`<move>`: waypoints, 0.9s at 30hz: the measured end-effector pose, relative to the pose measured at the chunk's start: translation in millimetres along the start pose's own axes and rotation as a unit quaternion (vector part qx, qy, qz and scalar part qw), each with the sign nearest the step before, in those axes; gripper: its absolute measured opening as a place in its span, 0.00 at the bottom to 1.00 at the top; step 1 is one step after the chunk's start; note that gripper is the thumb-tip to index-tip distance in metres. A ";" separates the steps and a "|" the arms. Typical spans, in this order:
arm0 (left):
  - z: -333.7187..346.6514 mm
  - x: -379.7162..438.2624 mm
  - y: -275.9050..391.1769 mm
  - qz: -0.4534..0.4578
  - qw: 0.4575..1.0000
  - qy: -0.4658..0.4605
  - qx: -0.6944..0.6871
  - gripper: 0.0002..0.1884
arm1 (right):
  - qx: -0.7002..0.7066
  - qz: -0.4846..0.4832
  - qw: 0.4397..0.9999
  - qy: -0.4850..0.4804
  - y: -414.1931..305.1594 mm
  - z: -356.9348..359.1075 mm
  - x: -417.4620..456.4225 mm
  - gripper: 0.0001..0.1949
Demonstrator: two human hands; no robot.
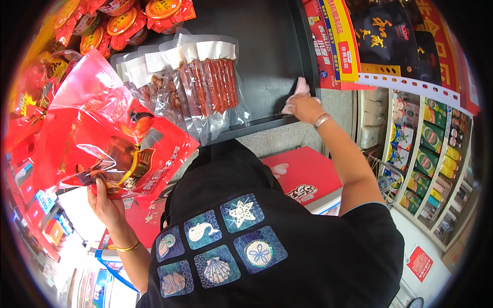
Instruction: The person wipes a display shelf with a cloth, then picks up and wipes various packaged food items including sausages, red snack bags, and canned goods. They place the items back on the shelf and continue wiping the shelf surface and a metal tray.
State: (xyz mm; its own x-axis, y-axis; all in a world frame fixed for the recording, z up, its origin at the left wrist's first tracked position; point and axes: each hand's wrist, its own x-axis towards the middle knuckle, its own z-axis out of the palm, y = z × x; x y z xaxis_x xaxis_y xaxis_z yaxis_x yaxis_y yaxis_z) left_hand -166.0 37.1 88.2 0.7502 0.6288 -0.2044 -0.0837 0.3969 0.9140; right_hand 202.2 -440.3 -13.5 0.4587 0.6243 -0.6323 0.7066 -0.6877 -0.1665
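Observation:
My left hand (106, 202) grips the lower edge of a red plastic food package (96, 142) with a clear window, held up left of a black shelf (269, 57). In my right hand (306, 107) is a pale pink cloth (302, 86), pressed on the shelf's front right corner. Between the hands, vacuum-sealed packs of sausages (221, 84) with white tops lie overlapping on the shelf, their clear ends reaching its front rim.
Red-wrapped tubs (125, 25) are stacked at the back left. Black packages (385, 34) stand behind a printed strip at the right. Below the shelf are red-topped cases (304, 173); stocked shelving (427, 142) is at far right.

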 end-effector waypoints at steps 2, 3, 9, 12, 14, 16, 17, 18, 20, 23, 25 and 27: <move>-5.4 -0.2 -2.6 -0.001 1.000 -0.012 -0.007 0.14 | -0.049 0.112 0.990 -0.065 8.2 16.7 3.5 0.14; -6.1 -0.7 -5.3 0.001 1.000 0.006 -0.007 0.14 | -0.067 0.151 0.983 -0.083 -1.8 5.7 5.3 0.16; -7.4 -5.0 -6.1 0.006 1.000 -0.026 -0.014 0.19 | -0.116 0.154 0.968 -0.160 -8.7 -29.6 19.4 0.23; -6.1 -3.8 -9.7 0.011 1.000 0.018 -0.007 0.22 | -0.067 0.164 0.937 -0.302 -13.5 -83.2 -4.9 0.13; -9.4 -8.9 -15.3 0.013 0.999 0.028 -0.014 0.24 | -0.152 0.160 0.948 -0.231 10.9 -91.5 -41.3 0.14; -6.2 -7.6 -14.7 0.018 1.000 0.009 -0.021 0.24 | -0.148 0.214 0.948 -0.184 14.4 -114.4 -70.4 0.13; -4.8 -7.3 -14.4 0.022 1.000 0.000 -0.023 0.24 | -0.145 0.239 0.947 -0.159 17.9 -119.7 -77.5 0.13; -10.0 -5.7 -15.7 0.017 1.000 0.020 -0.004 0.22 | -0.123 0.245 0.956 -0.105 15.9 -115.9 -76.3 0.13; -10.4 -4.6 -14.7 0.022 1.000 0.008 -0.004 0.21 | -0.079 0.254 0.964 0.005 7.1 -101.8 -65.0 0.13; 1.3 1.3 -7.5 0.005 1.000 0.024 0.007 0.19 | -0.026 0.205 0.978 -0.016 -4.7 -49.1 -27.6 0.14; 5.1 0.8 -4.2 -0.008 0.998 0.056 0.016 0.19 | -0.095 0.151 0.970 -0.167 0.1 -18.4 -1.1 0.19; 7.0 -0.6 -2.2 -0.022 0.995 0.094 0.028 0.20 | -0.163 0.159 0.944 -0.238 -25.8 -23.1 13.7 0.23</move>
State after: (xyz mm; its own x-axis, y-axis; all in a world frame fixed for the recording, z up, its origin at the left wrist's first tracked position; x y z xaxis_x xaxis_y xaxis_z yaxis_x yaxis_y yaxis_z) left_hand -161.7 31.2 88.8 0.6167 0.7274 -0.3010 -0.0135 0.3921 0.9198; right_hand 202.7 -405.5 -0.3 0.4362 0.1153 -0.8925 0.7378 -0.6136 0.2813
